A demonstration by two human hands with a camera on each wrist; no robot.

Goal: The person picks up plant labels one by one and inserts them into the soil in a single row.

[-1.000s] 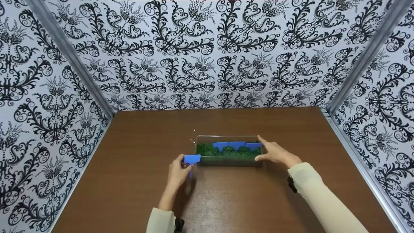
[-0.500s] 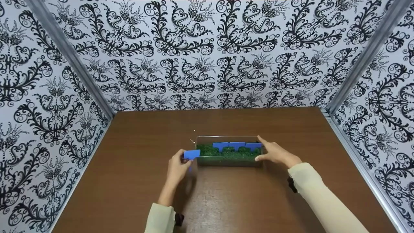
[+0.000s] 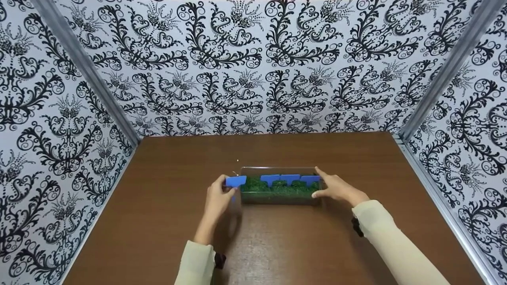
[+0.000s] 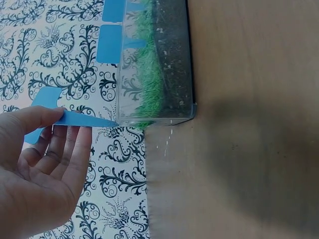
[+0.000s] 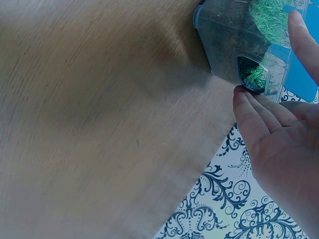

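Note:
My left hand pinches a blue T-shaped plant label between thumb and fingers, just off the left end of a clear planter box. In the left wrist view the label's pointed stem reaches the box's top corner. Dark soil and bright green grass fill the box. Several similar blue labels stand in a row in the grass, towards the right. At the right end my right hand holds the box, thumb at its front wall and fingers at the back.
The box stands on a brown wooden table. Small white specks lie beyond its left end. Patterned white-and-black walls with grey metal posts enclose the table at the back and sides.
My left hand has raised the blue plant label and moved it slightly away from me, up beside the box's left rim. The right hand and the box stay in place.

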